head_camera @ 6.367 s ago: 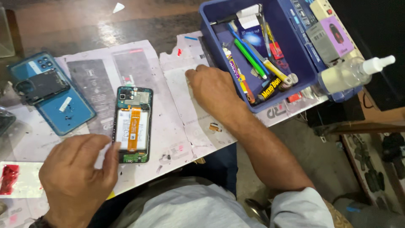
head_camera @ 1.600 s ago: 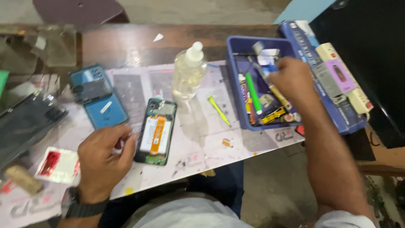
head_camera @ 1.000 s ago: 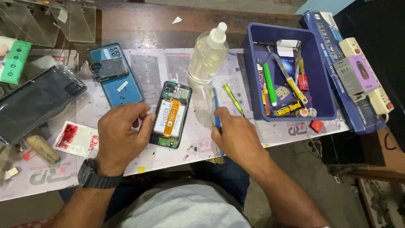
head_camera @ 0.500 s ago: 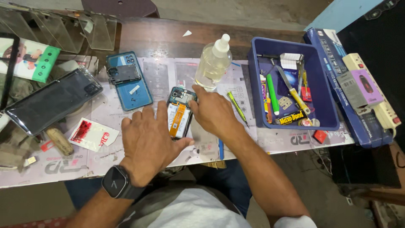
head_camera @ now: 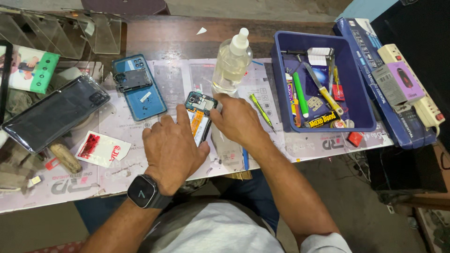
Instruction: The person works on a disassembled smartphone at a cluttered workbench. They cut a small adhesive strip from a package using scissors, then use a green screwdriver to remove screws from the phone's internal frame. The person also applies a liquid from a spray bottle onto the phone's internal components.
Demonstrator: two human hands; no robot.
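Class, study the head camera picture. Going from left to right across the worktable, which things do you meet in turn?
Dark phone in a clear case → blue phone back cover → left hand → opened phone showing its insides → right hand → blue plastic tool tray → white power strip.

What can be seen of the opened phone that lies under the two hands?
The opened phone lies flat on the printed work mat, its back cover off. A dark camera module sits at its far end, and an orange flex strip runs down over a pale battery. The left hand covers its near half and left edge; the right hand touches its right side near the top. A clear bottle stands just beyond it.
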